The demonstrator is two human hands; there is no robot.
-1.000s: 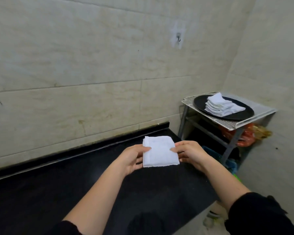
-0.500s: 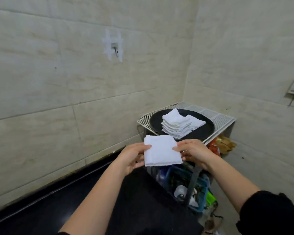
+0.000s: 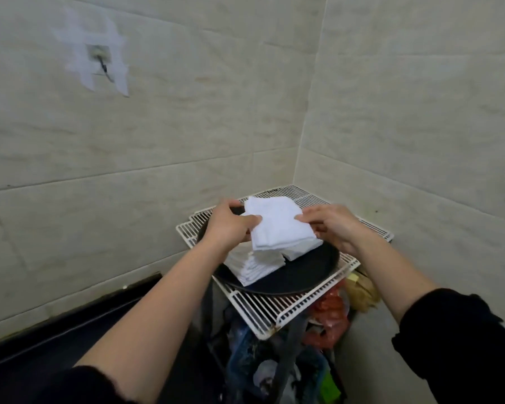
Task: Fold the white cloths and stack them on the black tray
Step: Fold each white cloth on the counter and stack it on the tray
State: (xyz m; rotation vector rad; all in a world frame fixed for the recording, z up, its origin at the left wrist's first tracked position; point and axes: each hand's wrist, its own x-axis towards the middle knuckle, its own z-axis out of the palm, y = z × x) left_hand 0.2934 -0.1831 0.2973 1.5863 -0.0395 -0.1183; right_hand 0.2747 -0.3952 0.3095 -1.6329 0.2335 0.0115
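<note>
A lot of the job looks done. A pile of folded cloths (image 3: 252, 265) already sits on the black tray (image 3: 301, 279), which rests on a white wire rack (image 3: 277, 313). The left hand (image 3: 231, 225) and the right hand (image 3: 331, 227) each have a closed grip on one side of a folded white cloth (image 3: 276, 225), held just above the pile (not set down yet). It has to go on top next. I cannot see any more cloths waiting.

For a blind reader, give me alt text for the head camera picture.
Both hands, left hand and right hand, hold a folded white cloth above a stack of cloths on a black tray, which sits on a white wire rack in a tiled corner.
</note>
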